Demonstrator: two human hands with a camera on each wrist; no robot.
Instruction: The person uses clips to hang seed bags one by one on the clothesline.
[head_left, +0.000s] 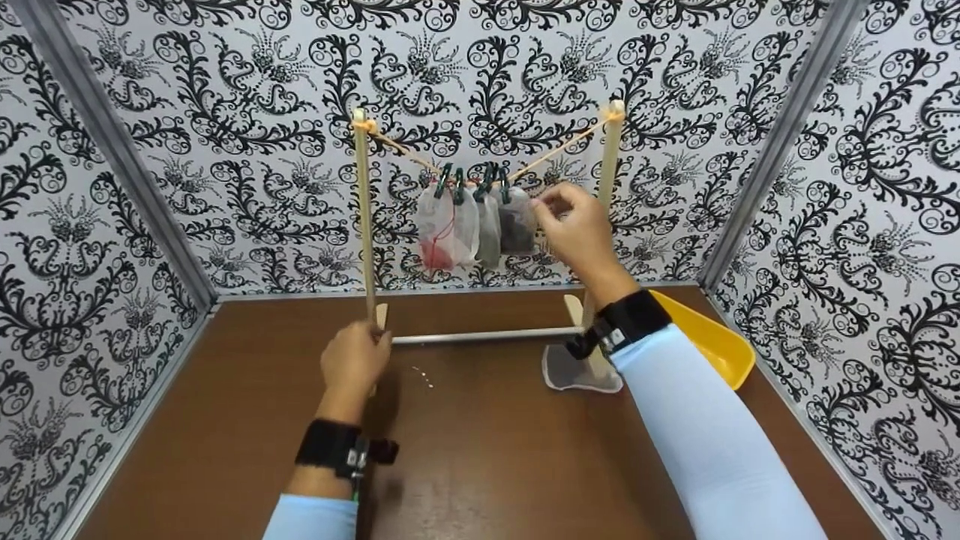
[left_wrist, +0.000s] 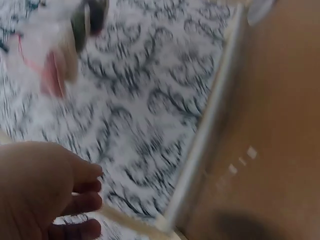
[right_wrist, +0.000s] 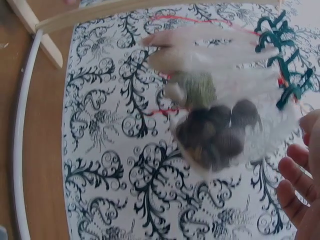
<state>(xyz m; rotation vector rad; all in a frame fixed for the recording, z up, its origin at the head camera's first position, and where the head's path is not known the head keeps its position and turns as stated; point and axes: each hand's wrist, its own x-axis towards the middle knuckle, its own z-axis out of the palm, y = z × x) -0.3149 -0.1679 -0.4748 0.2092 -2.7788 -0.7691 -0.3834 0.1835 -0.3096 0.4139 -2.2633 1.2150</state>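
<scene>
My right hand pinches the side edge of a sheer mesh pouch with dark round pieces inside, near its top. Dark green clips hold this pouch and several others on a sagging cord. The leftmost pouch has a red drawstring and something red at its bottom; a pouch with green contents hangs between. Low on the left wooden post of the stand, my left hand grips the wood, its fingertips curled in the left wrist view.
A white rod joins the stand's feet. By the right post, a flat grey mesh pouch lies on the brown table. A yellow tray sits behind my right forearm. Patterned walls enclose three sides.
</scene>
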